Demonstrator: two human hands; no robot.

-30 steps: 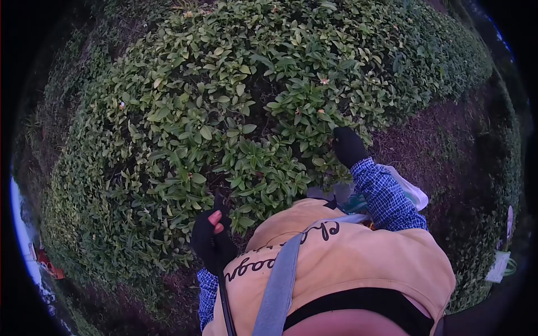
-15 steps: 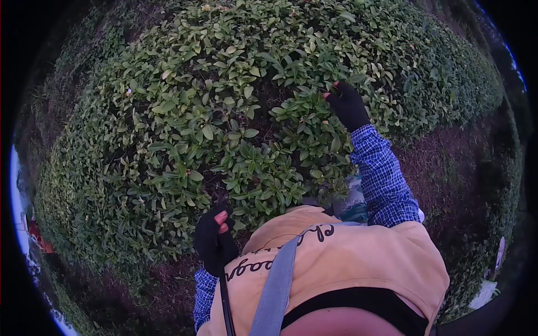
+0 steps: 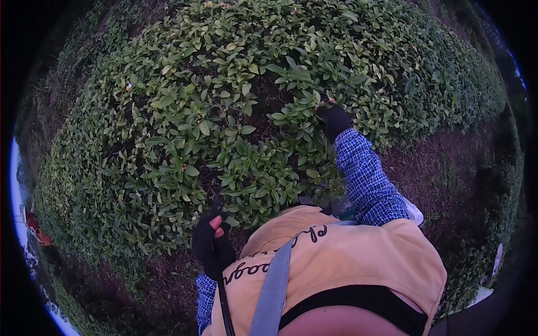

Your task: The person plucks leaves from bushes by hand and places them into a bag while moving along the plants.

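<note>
My left hand (image 3: 214, 246), in a black fingerless glove, is closed around a dark slender tool (image 3: 217, 205) whose tip points at the front of a leafy bush (image 3: 246, 159). The tool's exact kind does not show against the dark foliage. A black strap or rod (image 3: 225, 305) runs down from beneath this hand. My right hand (image 3: 335, 120), gloved the same way, reaches into the bush's right side. Its bare fingertips are bent together at a cluster of green leaves (image 3: 305, 106); what lies between them is hidden.
The bush fills most of the view, with dark gaps (image 3: 266, 98) between its branches. Brownish ground (image 3: 431, 168) lies to the right. A peach apron-like garment (image 3: 358, 263) and a grey-blue strap (image 3: 273, 285) are in front of my body. A reddish object (image 3: 38, 231) stands at far left.
My right hand has moved left and slightly down, and its fingers have drawn closer to the leaf cluster. The left hand keeps its hold, almost in place.
</note>
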